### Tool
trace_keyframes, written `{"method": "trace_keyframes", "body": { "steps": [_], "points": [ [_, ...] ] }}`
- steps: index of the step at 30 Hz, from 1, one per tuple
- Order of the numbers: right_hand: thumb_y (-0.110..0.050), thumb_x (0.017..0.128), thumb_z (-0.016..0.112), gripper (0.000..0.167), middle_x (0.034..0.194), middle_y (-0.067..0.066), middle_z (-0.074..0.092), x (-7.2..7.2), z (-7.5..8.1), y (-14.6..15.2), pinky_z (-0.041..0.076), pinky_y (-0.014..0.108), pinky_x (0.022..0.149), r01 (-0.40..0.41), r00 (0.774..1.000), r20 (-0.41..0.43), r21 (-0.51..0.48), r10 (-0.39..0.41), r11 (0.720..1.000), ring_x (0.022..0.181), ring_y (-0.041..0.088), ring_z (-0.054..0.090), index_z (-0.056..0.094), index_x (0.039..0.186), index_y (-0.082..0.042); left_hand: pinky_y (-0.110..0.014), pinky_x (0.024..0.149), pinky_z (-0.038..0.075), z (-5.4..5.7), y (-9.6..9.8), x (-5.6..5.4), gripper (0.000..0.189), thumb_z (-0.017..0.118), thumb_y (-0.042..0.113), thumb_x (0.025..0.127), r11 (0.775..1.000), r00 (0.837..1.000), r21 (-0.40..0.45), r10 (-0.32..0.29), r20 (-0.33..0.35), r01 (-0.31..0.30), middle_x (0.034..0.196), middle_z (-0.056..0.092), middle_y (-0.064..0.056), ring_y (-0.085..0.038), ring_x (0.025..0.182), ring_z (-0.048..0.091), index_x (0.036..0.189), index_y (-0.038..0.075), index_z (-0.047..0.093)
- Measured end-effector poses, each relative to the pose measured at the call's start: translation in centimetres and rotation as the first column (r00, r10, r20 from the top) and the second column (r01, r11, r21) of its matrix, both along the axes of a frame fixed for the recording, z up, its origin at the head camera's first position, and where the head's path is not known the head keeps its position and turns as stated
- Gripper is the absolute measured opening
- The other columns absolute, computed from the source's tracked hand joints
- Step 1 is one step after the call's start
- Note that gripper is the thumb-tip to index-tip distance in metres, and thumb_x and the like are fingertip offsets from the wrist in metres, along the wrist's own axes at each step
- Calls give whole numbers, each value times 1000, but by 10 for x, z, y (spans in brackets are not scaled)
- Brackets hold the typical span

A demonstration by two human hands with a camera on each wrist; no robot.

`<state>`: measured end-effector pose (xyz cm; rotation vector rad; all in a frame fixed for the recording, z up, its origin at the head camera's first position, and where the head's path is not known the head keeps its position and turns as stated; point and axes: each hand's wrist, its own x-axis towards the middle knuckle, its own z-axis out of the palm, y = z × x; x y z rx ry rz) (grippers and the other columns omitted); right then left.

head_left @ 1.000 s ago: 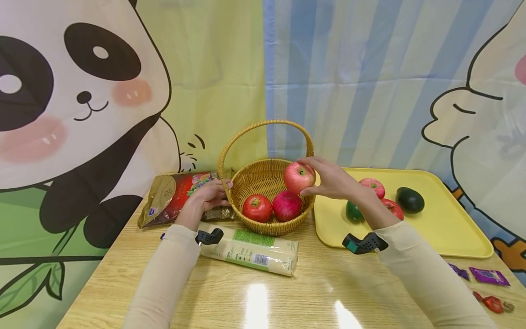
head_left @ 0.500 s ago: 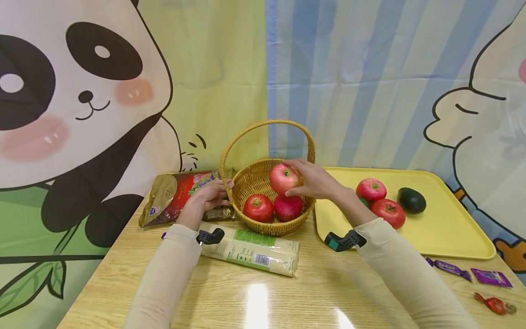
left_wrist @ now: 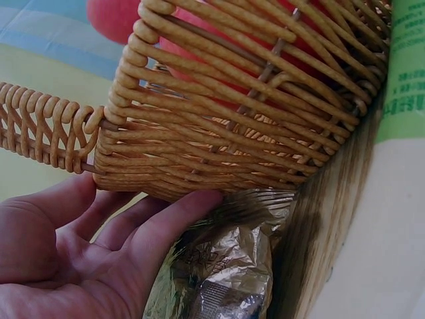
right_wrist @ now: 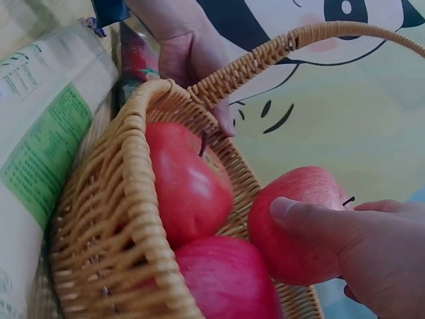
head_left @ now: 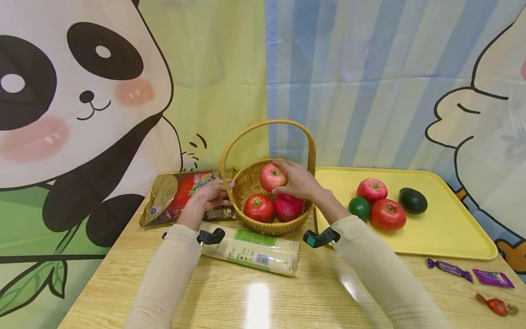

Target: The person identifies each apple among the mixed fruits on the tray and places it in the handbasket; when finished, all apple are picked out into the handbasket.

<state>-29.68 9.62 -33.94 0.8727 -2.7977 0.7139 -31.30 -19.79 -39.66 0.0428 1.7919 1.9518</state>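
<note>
My right hand [head_left: 297, 181] grips a pink-red apple [head_left: 273, 177] over the wicker basket [head_left: 249, 176]. In the right wrist view the thumb lies across this apple [right_wrist: 299, 226], whose stem points to the right. Two more apples sit in the basket, a red one [head_left: 258, 208] at the left and a darker crimson one [head_left: 288, 207] at the right, just under the held apple. My left hand [head_left: 210, 193] is at the basket's left side, near the foot of the handle. In the left wrist view its extended fingertips [left_wrist: 206, 199] touch the woven wall.
To the right lies a yellow tray [head_left: 444, 228] with two red apples [head_left: 388, 214], a green round fruit [head_left: 359, 208] and a dark avocado [head_left: 412, 201]. A red-brown bag [head_left: 170, 196] and a long pale packet [head_left: 255, 249] flank the basket. Wrapped candies [head_left: 493, 278] lie front right.
My right hand has carried the apple leftward, from the basket's right rim to over its middle. The fruit on the tray shows more fully now. My left hand stays put at the basket.
</note>
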Motion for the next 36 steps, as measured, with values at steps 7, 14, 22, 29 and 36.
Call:
{"method": "trace_keyframes", "body": {
  "steps": [7, 14, 22, 29, 36],
  "points": [
    [-36, 77, 82, 84, 146, 13, 45, -5, -9, -17, 42, 51, 107, 42, 998, 36, 9, -43, 999, 131, 34, 49, 41, 146, -11, -59, 112, 32, -1, -1, -1, 51, 39, 16, 106, 1000, 1000, 10, -13, 3, 13, 155, 28, -25, -40, 142, 30, 152, -2, 24],
    [-34, 79, 81, 83, 146, 10, 45, -10, -19, -35, 45, 51, 104, 83, 995, 53, 8, -83, 997, 129, 32, 50, 39, 147, -14, -58, 111, 34, -1, -1, -2, 51, 39, 15, 106, 1000, 1000, 8, -5, 1, 5, 154, 28, -27, -41, 142, 31, 151, -3, 25],
    [-34, 81, 79, 83, 148, 9, 42, -14, -33, -42, 45, 50, 104, 123, 991, 47, -19, -122, 992, 130, 31, 49, 36, 149, -14, -58, 111, 34, -2, 1, -2, 50, 40, 15, 105, 1000, 1000, 12, 15, 8, -15, 153, 31, -26, -40, 142, 32, 150, -2, 27],
    [-36, 82, 78, 83, 149, 9, 42, -15, -38, -44, 45, 50, 104, 129, 991, 46, -28, -128, 991, 130, 31, 50, 35, 149, -15, -56, 110, 37, -2, 2, -3, 50, 40, 16, 105, 1000, 1000, 12, 24, 13, -24, 152, 31, -27, -40, 141, 33, 149, -3, 27],
    [-37, 85, 75, 82, 151, 9, 39, -17, -40, -45, 44, 52, 105, 139, 987, 76, 9, -139, 990, 130, 33, 50, 33, 151, -14, -58, 112, 33, -2, 1, -3, 50, 36, 14, 106, 1000, 1000, 17, -7, 4, 7, 154, 27, -29, -41, 142, 29, 151, -4, 23]
  ]
}}
